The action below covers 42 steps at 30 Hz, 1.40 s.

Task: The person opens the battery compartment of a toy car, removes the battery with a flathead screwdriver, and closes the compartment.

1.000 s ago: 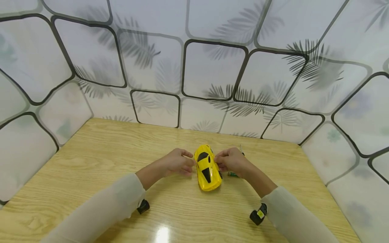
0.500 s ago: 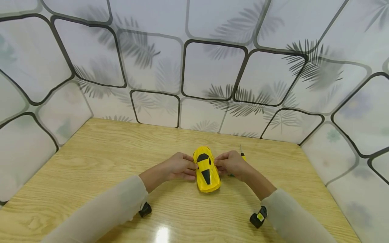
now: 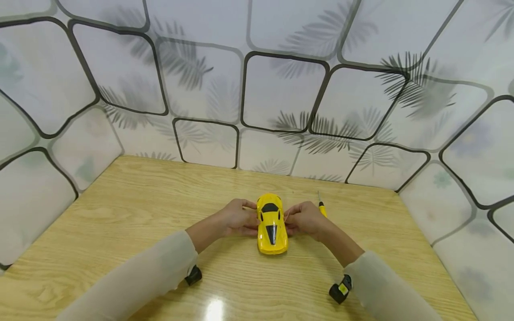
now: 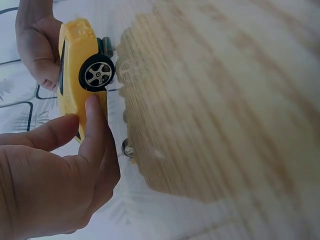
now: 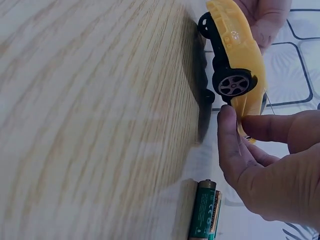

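A yellow toy car (image 3: 272,229) with black windows is held between both hands, close over the wooden tabletop. My left hand (image 3: 238,217) grips its left side; in the left wrist view the thumb and fingers (image 4: 93,117) press the body beside a spoked wheel (image 4: 97,73). On the other side my right hand (image 3: 307,219) pinches the edge, its fingertips just behind a wheel (image 5: 234,84) in the right wrist view. A thin wire (image 5: 270,103) shows beside the car there. Part of the black underside (image 5: 218,55) is visible, with a shadow on the table below.
Green batteries (image 5: 204,209) lie on the table by my right hand, which hides them in the head view. A screwdriver (image 3: 322,208) with a yellow and black handle lies beyond that hand. Patterned walls (image 3: 209,142) border the table (image 3: 144,205) behind and at the sides.
The car has turned from slanted to nearly straight. My left hand, first with looser fingers at its side, now grips it. The screwdriver shows more, and the batteries have gone out of sight behind my right hand.
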Each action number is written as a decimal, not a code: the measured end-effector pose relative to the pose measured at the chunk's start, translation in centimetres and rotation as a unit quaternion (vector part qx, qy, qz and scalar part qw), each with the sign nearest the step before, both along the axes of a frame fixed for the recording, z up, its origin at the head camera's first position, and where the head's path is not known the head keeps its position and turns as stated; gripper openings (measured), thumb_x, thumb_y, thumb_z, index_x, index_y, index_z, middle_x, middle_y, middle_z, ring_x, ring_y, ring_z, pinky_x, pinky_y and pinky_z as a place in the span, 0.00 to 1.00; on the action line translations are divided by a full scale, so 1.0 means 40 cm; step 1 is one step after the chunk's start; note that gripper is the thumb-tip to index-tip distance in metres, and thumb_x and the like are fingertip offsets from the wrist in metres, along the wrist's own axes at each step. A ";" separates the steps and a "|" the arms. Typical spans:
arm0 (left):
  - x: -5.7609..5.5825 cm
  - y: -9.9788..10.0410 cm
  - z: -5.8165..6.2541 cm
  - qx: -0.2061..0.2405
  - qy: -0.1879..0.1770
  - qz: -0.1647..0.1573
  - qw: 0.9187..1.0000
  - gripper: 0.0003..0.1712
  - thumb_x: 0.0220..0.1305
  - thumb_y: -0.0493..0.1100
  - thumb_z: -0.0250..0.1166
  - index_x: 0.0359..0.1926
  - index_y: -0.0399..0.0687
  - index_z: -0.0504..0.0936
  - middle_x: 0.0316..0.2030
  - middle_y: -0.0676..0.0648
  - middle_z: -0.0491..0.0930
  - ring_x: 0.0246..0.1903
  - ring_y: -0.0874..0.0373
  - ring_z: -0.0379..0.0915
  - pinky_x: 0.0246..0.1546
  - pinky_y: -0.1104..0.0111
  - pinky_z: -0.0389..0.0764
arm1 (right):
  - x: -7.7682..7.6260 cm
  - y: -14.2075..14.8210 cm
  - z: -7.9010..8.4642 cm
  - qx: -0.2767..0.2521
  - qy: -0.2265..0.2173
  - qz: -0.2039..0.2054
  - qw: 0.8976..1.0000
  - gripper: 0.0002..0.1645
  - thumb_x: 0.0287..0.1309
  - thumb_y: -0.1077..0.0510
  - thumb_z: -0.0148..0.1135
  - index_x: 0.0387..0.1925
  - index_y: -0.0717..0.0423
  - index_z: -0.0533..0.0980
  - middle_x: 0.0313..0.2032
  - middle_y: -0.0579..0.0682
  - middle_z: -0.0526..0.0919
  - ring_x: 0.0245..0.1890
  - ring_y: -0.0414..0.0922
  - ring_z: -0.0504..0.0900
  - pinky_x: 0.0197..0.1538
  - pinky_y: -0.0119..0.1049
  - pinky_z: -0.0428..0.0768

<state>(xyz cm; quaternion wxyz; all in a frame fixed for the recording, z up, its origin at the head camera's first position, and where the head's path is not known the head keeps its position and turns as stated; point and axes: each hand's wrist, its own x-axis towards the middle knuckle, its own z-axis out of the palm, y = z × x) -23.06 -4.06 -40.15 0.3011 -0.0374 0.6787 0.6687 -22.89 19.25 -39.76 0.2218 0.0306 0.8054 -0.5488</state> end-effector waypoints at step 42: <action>-0.023 -0.001 -0.009 -0.019 0.010 -0.008 1.000 0.32 0.65 0.26 0.66 0.69 0.37 0.71 0.54 0.40 0.80 0.38 0.53 0.80 0.42 0.60 0.88 | 0.022 -0.024 -0.010 0.034 -0.005 -0.069 0.997 0.05 0.65 0.73 0.63 0.40 0.72 0.82 0.37 0.61 0.86 0.26 0.45 0.86 0.33 0.36 0.88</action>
